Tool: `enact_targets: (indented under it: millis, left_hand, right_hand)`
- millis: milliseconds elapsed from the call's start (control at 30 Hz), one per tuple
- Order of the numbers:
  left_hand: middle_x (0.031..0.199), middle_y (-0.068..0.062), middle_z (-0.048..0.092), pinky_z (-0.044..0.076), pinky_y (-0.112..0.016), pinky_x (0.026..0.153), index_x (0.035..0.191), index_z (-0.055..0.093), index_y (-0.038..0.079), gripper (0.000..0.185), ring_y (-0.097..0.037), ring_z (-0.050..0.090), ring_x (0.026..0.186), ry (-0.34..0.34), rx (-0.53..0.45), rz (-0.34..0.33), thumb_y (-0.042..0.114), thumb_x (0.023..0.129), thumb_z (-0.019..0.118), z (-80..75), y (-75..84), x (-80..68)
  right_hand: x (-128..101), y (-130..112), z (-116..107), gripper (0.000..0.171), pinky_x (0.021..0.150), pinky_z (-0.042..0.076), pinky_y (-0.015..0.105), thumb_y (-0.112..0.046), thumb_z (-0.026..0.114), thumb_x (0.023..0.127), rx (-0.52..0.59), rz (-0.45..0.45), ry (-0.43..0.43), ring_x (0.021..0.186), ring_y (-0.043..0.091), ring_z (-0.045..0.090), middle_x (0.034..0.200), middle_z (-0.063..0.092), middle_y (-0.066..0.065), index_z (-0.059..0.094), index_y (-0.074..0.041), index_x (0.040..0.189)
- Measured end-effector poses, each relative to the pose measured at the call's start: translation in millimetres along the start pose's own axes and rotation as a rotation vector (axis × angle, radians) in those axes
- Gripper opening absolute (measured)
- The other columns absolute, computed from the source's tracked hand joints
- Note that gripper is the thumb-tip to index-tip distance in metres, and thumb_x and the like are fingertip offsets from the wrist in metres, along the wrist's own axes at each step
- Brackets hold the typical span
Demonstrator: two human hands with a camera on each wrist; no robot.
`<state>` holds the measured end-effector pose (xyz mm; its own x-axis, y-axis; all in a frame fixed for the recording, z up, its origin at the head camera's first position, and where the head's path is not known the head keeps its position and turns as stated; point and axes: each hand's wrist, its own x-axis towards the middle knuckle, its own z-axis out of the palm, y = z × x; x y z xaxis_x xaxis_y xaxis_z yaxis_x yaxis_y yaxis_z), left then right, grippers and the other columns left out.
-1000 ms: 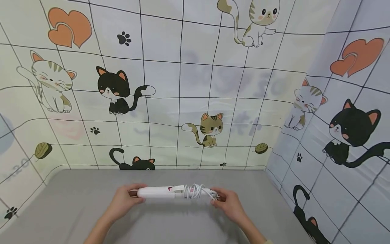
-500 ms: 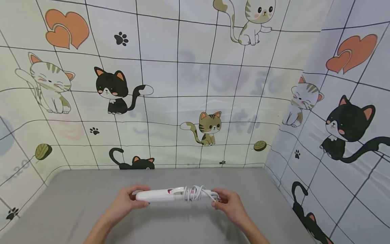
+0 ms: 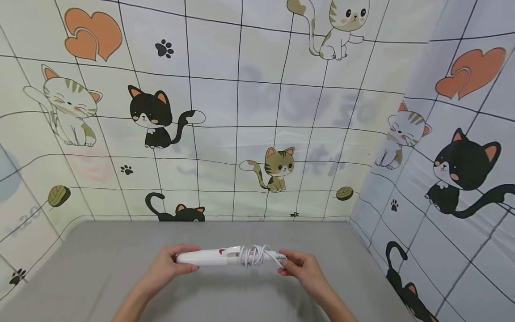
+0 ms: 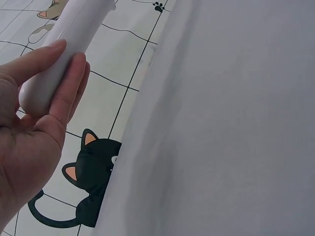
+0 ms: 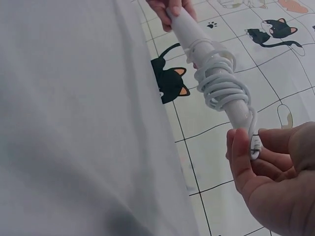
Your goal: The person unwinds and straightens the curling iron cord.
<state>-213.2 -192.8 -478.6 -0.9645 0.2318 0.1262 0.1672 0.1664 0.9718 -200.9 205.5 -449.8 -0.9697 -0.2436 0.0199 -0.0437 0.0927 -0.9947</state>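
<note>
A white curling iron [image 3: 205, 257] lies level between my two hands, over the grey tabletop. White cord [image 3: 254, 256] is wound in several loops round its right half, and a small clip lever shows beside the loops. At the smooth rounded left end, my left hand [image 3: 168, 264] grips the iron between thumb and fingers, with the end tucked toward the palm in the left wrist view. My right hand [image 3: 302, 267] pinches the right end, where the cord comes out; the right wrist view shows the fingertips right at the cord's ribbed base [image 5: 255, 143].
A grey cloth-like table surface [image 3: 225, 295] spreads beneath the hands. Behind it rises a white curtain [image 3: 217, 147] with black grid lines and printed cats, hearts and paw marks. A similar printed panel [image 3: 410, 188] closes off the right side.
The curling iron has shifted slightly left, its left end sinking deeper into the left hand's grasp. Both hands keep hold of it, and the right fingers have shifted slightly at the right end.
</note>
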Motion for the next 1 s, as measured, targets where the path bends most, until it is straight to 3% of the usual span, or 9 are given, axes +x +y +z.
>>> enact_targets:
  millis: [267,533,667,800,1000]
  left_hand:
    - [0.122,-0.020,0.067,0.059,-0.031,0.080,0.125,0.069,-0.004,0.052,-0.028,0.064,0.099,-0.009,0.011,-0.001,0.007,0.078,0.088,0.3,-2.3,1.7]
    - [0.120,-0.018,0.068,0.058,-0.029,0.079,0.125,0.069,-0.005,0.052,-0.021,0.065,0.096,0.006,0.006,0.004,0.007,0.079,0.088,2.9,0.0,-1.2]
    - [0.118,-0.016,0.069,0.058,-0.028,0.079,0.125,0.068,-0.007,0.051,-0.019,0.065,0.094,0.005,0.006,0.017,0.006,0.080,0.087,4.0,-0.5,-2.2]
    - [0.118,-0.013,0.069,0.058,-0.028,0.080,0.127,0.067,-0.007,0.053,-0.019,0.065,0.094,0.020,-0.032,-0.003,0.005,0.079,0.087,4.9,-3.5,-2.4]
    - [0.116,-0.009,0.069,0.058,-0.029,0.079,0.127,0.065,-0.010,0.055,-0.017,0.067,0.092,0.053,-0.082,-0.002,0.003,0.078,0.086,4.5,-9.3,-3.1]
  right_hand:
    - [-0.9,-1.4,2.3,0.040,0.077,0.061,0.028,0.002,0.063,0.099,-0.041,-0.010,0.051,0.081,0.020,0.073,0.112,0.071,0.028,0.054,0.022,0.132]
    - [0.7,-4.0,2.0,0.037,0.066,0.057,0.022,0.002,0.067,0.094,-0.079,-0.013,0.084,0.073,0.014,0.070,0.104,0.074,0.023,0.061,0.020,0.125]
    - [0.6,-3.8,2.1,0.034,0.063,0.056,0.022,0.004,0.069,0.091,-0.091,-0.003,0.097,0.073,0.017,0.070,0.102,0.074,0.023,0.064,0.019,0.121]
    - [1.8,-2.7,3.5,0.029,0.061,0.059,0.026,0.002,0.071,0.091,-0.171,-0.029,0.120,0.069,0.021,0.071,0.096,0.075,0.022,0.069,0.014,0.117]
    - [3.0,-1.6,3.5,0.045,0.058,0.061,0.033,-0.004,0.070,0.096,-0.233,-0.097,0.128,0.066,0.027,0.071,0.119,0.069,0.029,0.059,0.007,0.138]
